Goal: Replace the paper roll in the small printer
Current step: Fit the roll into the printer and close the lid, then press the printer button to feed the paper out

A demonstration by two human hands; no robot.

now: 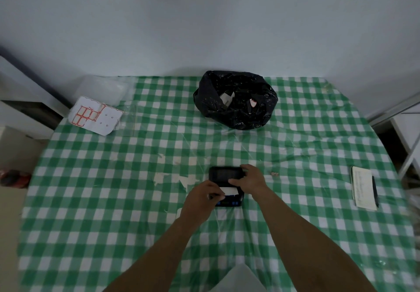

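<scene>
A small black printer (pixel 223 174) lies on the green-and-white checked tablecloth (pixel 113 200) near the table's middle front. Its lid seems raised at the far end. White paper (pixel 228 191) shows across the printer's middle. My left hand (pixel 201 197) pinches the left end of that paper at the printer's near left side. Over the lid's right side rests my right hand (pixel 251 179), its fingers curled on the lid's edge and top. The roll itself is hidden under my hands.
A black plastic bag (pixel 235 99) with scraps stands at the back centre. A sheet of red-bordered labels (pixel 95 117) and a clear plastic box (pixel 102 89) lie back left. A notepad (pixel 363 188) with a pen (pixel 375 191) lies at the right edge.
</scene>
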